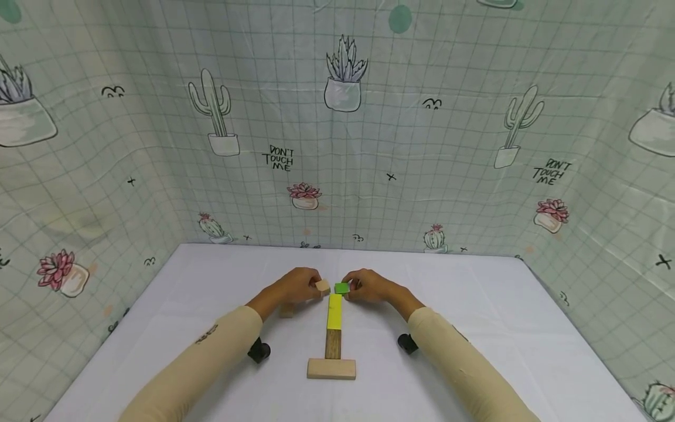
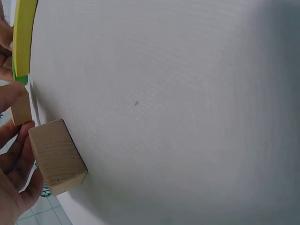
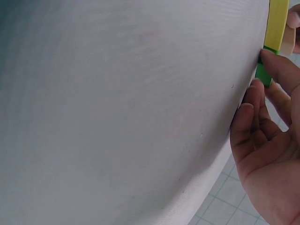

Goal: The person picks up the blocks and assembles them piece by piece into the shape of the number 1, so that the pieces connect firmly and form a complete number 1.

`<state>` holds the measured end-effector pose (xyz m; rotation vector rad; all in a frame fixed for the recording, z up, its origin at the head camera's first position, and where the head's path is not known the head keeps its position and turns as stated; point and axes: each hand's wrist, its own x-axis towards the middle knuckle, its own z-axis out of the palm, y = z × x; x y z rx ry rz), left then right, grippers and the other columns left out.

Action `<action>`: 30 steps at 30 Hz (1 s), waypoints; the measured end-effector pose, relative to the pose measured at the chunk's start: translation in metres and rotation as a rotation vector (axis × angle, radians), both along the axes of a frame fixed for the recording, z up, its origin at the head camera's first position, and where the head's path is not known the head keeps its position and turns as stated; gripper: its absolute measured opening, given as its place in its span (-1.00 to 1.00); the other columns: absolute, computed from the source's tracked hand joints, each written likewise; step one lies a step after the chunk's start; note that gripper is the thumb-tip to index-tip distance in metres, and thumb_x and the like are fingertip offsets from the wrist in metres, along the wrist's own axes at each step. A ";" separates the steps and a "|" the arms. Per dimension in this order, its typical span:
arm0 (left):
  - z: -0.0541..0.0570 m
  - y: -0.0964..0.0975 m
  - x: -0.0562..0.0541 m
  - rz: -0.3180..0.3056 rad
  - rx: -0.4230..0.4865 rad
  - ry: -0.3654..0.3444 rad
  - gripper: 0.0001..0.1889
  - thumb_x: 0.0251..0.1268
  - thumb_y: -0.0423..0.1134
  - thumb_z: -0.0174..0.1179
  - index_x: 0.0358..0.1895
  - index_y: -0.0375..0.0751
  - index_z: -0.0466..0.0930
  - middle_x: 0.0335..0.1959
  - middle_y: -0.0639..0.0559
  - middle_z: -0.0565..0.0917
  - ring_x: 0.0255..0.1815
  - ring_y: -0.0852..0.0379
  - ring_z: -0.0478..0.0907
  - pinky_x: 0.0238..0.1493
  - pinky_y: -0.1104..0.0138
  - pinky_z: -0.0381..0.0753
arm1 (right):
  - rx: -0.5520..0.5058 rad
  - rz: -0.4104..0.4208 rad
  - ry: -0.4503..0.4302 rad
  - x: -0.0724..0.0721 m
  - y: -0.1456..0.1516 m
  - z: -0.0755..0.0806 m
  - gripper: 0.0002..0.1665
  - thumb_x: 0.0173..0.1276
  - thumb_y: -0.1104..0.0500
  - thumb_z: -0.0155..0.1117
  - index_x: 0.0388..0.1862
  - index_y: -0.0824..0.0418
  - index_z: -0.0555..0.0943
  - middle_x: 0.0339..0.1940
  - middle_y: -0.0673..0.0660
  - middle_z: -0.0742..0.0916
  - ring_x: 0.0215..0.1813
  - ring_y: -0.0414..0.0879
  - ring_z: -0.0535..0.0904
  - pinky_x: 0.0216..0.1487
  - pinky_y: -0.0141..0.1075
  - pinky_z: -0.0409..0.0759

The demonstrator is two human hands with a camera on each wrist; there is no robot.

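Observation:
My left hand [image 1: 299,285] pinches a small plain wooden block [image 1: 323,286] between thumb and fingers. Just across from it, my right hand [image 1: 369,286] pinches a green block [image 1: 341,288] at the far end of a yellow block [image 1: 334,312]. In the right wrist view the green block [image 3: 263,74] appears to touch the yellow one [image 3: 276,26]. Nearer me, a dark brown wooden block [image 1: 333,344] continues the line from the yellow block. A wide light wooden block [image 1: 331,368] lies crosswise at the near end.
Another wooden block [image 2: 58,157] rests on the white table [image 1: 464,328] beside my left hand, partly under the wrist in the head view. Dark wrist-camera pieces [image 1: 259,350] show by both forearms. A patterned cloth [image 1: 337,140] hangs behind and at the sides.

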<state>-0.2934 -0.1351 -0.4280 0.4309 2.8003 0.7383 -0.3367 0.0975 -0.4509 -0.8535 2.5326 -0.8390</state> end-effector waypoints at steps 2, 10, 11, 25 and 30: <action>0.000 0.001 0.000 -0.007 -0.001 0.001 -0.72 0.32 -0.13 0.34 -0.03 -0.20 0.63 -0.27 0.06 0.61 -0.30 0.17 0.48 -0.18 0.30 0.54 | 0.001 0.005 0.006 0.001 0.000 0.000 -0.55 0.33 0.21 0.41 0.18 0.26 0.62 -0.34 0.02 0.65 -0.31 -0.18 0.50 -0.25 -0.36 0.51; -0.001 0.005 0.001 -0.014 -0.008 -0.004 -0.72 0.31 -0.14 0.35 -0.03 -0.22 0.62 -0.26 0.06 0.59 -0.26 0.15 0.47 -0.13 0.25 0.54 | 0.021 0.002 0.015 0.003 0.000 0.002 -0.57 0.34 0.20 0.39 0.18 0.24 0.61 -0.34 0.02 0.65 -0.30 -0.17 0.51 -0.22 -0.34 0.52; 0.000 0.005 0.001 -0.013 -0.009 -0.006 -0.72 0.31 -0.14 0.35 -0.04 -0.22 0.62 -0.27 0.05 0.59 -0.26 0.15 0.47 -0.12 0.25 0.55 | 0.022 0.002 0.014 0.002 0.000 0.002 -0.56 0.34 0.20 0.39 0.18 0.24 0.61 -0.34 0.02 0.65 -0.30 -0.18 0.51 -0.23 -0.35 0.52; 0.000 0.010 -0.001 -0.003 -0.020 -0.016 -0.74 0.31 -0.14 0.35 -0.05 -0.20 0.63 -0.28 0.06 0.59 -0.26 0.14 0.47 -0.09 0.24 0.54 | 0.018 0.015 0.024 0.000 0.000 -0.002 -0.57 0.35 0.18 0.39 0.18 0.21 0.62 -0.35 -0.01 0.66 -0.30 -0.19 0.51 -0.24 -0.35 0.50; -0.002 0.011 -0.003 -0.005 -0.028 -0.024 -0.73 0.31 -0.15 0.36 -0.04 -0.20 0.63 -0.25 0.05 0.60 -0.24 0.14 0.47 -0.06 0.22 0.56 | 0.016 0.018 0.034 0.000 0.000 -0.003 -0.58 0.35 0.18 0.38 0.17 0.21 0.62 -0.34 -0.01 0.66 -0.30 -0.19 0.52 -0.23 -0.35 0.51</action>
